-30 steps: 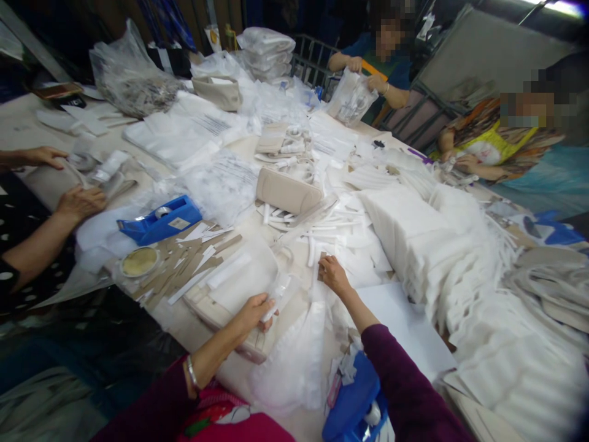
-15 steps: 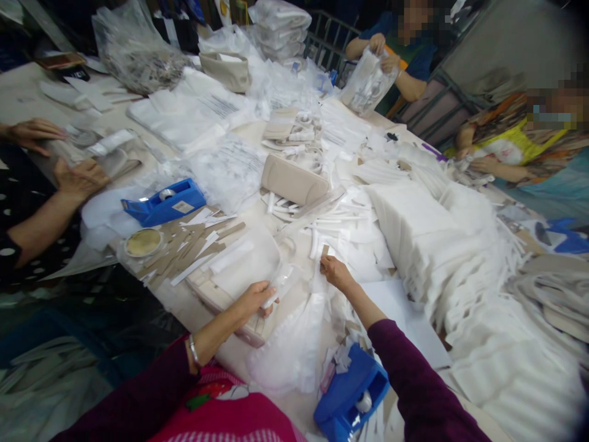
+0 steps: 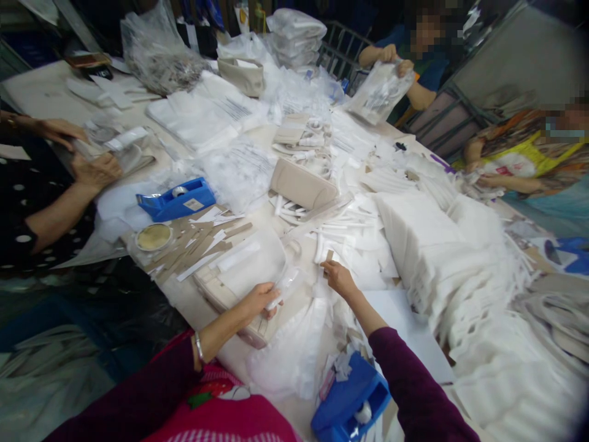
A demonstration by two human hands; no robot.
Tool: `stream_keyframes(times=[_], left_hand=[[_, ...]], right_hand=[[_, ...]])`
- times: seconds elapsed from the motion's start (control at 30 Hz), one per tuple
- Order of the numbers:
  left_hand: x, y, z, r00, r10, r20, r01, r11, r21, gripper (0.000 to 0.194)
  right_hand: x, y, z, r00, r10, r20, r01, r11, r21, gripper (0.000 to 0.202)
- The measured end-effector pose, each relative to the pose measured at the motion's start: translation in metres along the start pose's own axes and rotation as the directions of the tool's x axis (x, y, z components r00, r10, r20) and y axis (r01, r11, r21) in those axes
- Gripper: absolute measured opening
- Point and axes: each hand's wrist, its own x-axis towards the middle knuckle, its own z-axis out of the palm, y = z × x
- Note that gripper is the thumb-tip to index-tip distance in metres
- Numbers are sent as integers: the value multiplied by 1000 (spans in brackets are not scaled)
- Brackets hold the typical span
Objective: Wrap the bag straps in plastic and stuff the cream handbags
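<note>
My left hand (image 3: 261,300) is closed round a clear plastic-wrapped piece (image 3: 289,283), above the right end of a beige bag (image 3: 216,287) that lies in front of me. A white sheet (image 3: 257,255) covers part of that bag. Pinched in the fingers of my right hand (image 3: 338,275) is a small brown strip (image 3: 330,255), over white wrapping pieces on the table. Clear plastic film (image 3: 294,350) lies between my forearms. Near my right forearm stands a blue tape dispenser (image 3: 347,399).
A second blue tape dispenser (image 3: 177,199), a tape roll (image 3: 154,237) and cardboard strips (image 3: 197,242) are at the left. White foam sheets (image 3: 427,245) are piled at the right. Another beige bag (image 3: 304,184) lies ahead. Three other people work round the table (image 3: 37,92).
The whole view has shifted slightly, so most things sit a little further right. Both hands keep their holds. The person at the far side has lowered the clear bag slightly.
</note>
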Motion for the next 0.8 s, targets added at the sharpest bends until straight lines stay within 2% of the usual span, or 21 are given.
stream_keyframes(times=[0.17,0.3,0.37,0.43,0.5,0.57,0.63,0.73,0.8], left_hand=[[-2,0,1,1000,7,-5,-7,1000,-11,48],[-2,-1,1,1000,16,-12,-17,999,-33,49],[-2,-1,1,1000,19,-12,-19,999,-39,49],[-2,-1,1,1000,13,-13,-14,999,-38,49],[-3,-1,1,1000,10,-24,-11,999,-42,49],[-5,0,1,999,0,-42,-2,999,-48,47],[-8,0,2,999,-10,-53,7,999,-49,44],[-9,0,3,997,-29,-78,27,999,-27,39],[-8,-1,3,994,-38,-104,36,999,-16,37]], right_hand=[[-4,-8,6,994,56,-98,-62,997,-54,26],[-2,-5,-6,958,156,-242,-177,982,-67,24],[2,-4,-19,901,218,-375,-260,964,-62,22],[9,-7,-33,807,272,-524,-333,943,-23,18],[16,-18,-47,722,312,-617,-354,934,58,14],[25,-38,-60,693,308,-652,-287,947,142,11],[36,-67,-71,693,238,-680,-145,971,192,10],[63,-125,-82,724,73,-686,75,980,184,11],[87,-171,-85,759,-22,-651,151,978,144,14]])
